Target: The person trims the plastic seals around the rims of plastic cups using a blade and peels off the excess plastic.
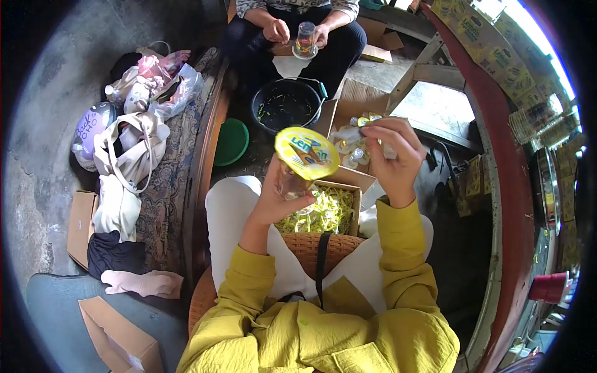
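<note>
My left hand point(273, 193) is wrapped round a clear cup point(291, 181) whose top carries a round yellow lid point(306, 153) with lemon print. Up on the right, my right hand point(395, 155) is raised with thumb and fingers pinched together on a small translucent piece point(349, 134). Behind that hand, several small clear items point(356, 155) with yellow tops lie in an open cardboard box point(336, 115). Below the cup, a second box point(356, 211) holds yellow-green strips point(323, 208).
Opposite, a person point(295, 18) holds a clear glass cup point(305, 40). Between us stand a black bucket point(286, 104) and a green round lid point(232, 142). Bags point(134, 140) lie at the left; a red-edged wooden frame point(513, 155) runs along the right.
</note>
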`<move>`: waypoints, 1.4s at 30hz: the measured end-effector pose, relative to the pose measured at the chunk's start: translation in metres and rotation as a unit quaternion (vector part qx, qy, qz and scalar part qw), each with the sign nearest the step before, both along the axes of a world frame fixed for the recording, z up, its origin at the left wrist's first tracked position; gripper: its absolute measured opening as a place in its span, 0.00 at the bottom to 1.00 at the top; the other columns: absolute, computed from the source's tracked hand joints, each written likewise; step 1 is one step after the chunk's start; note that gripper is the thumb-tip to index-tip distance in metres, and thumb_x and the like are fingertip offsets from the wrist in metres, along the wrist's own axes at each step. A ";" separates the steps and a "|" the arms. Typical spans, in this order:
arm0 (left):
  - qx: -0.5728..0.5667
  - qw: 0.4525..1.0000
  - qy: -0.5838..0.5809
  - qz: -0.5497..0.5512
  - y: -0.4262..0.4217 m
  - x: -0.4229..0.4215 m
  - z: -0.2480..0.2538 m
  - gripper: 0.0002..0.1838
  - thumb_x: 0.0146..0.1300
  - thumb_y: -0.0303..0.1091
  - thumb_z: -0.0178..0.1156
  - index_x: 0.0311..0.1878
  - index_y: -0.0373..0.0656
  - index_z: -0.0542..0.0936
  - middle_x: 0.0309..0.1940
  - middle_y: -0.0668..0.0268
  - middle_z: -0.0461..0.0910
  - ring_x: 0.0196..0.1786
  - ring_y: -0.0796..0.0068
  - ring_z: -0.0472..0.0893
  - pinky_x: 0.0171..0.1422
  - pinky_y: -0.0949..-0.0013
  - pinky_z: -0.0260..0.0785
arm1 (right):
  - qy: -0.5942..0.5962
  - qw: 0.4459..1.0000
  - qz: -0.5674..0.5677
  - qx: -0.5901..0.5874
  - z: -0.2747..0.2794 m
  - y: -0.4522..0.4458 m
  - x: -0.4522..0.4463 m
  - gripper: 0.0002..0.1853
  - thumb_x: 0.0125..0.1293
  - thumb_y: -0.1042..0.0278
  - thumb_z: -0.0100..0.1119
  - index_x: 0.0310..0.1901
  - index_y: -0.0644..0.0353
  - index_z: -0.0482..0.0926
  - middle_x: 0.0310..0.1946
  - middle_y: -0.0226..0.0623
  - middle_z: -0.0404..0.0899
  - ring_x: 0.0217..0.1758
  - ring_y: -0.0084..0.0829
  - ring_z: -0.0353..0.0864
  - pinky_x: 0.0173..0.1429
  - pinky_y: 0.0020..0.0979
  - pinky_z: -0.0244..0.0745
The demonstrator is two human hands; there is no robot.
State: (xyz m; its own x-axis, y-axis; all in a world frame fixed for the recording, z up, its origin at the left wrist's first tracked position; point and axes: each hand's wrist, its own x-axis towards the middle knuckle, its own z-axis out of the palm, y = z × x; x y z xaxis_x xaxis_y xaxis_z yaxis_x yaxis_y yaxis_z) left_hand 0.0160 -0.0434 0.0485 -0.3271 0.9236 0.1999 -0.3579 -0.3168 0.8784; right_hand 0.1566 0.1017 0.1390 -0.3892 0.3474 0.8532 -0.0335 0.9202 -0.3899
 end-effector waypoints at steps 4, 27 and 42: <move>0.009 0.999 0.051 0.005 0.003 0.001 -0.003 0.34 0.44 0.21 0.66 0.54 0.43 0.61 0.50 0.67 0.67 0.51 0.77 0.68 0.54 0.70 0.63 | -0.038 0.988 -0.043 0.145 0.003 -0.005 0.001 0.11 0.39 0.82 0.61 0.28 0.57 0.81 0.28 0.31 0.76 0.33 0.31 0.75 0.38 0.31 0.69; 0.000 0.932 0.332 0.143 0.027 0.007 -0.018 0.34 0.39 0.28 0.71 0.50 0.39 0.64 0.37 0.64 0.76 0.40 0.76 0.77 0.44 0.73 0.69 | -0.092 0.982 -0.060 0.152 -0.032 0.003 0.017 0.10 0.40 0.77 0.60 0.29 0.61 0.80 0.27 0.32 0.76 0.31 0.31 0.76 0.34 0.30 0.71; -0.068 0.901 0.388 0.183 0.025 0.008 -0.012 0.29 0.40 0.26 0.65 0.50 0.39 0.67 0.37 0.57 0.78 0.40 0.65 0.80 0.44 0.68 0.71 | -0.099 0.985 -0.084 0.116 -0.056 0.008 0.013 0.28 0.43 0.82 0.57 0.52 0.60 0.72 0.26 0.34 0.77 0.28 0.30 0.76 0.32 0.30 0.72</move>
